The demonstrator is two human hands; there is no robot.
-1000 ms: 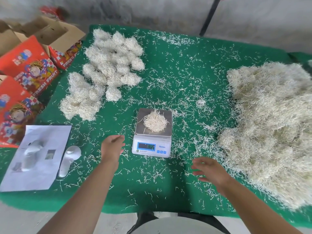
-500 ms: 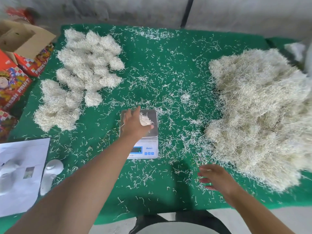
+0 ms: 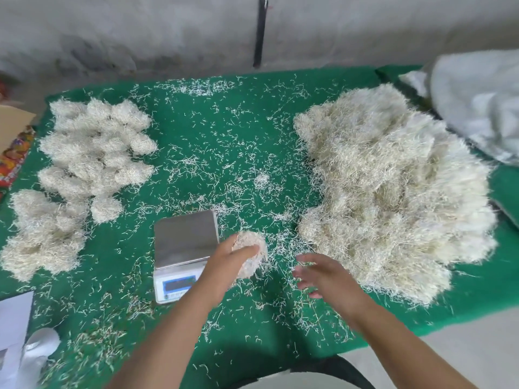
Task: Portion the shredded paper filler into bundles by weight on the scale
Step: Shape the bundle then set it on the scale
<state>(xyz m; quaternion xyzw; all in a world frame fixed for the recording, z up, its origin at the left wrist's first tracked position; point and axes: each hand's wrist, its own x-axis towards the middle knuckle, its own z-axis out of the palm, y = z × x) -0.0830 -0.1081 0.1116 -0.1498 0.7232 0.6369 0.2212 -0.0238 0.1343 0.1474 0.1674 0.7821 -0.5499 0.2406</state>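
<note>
From my remote seat: the left hand (image 3: 224, 265) grips a wad of shredded paper (image 3: 251, 254) just off the scale's (image 3: 185, 242) 3 o'clock edge, thumb curled over it. The right hand (image 3: 323, 276) hovers beside it, fingers loosely spread, holding nothing. The steel pan is bare. The big loose pile (image 3: 393, 197) lies at 3 o'clock on the green mat (image 3: 219, 130), finished bundles (image 3: 92, 153) at 10 o'clock, stray strands all over.
</note>
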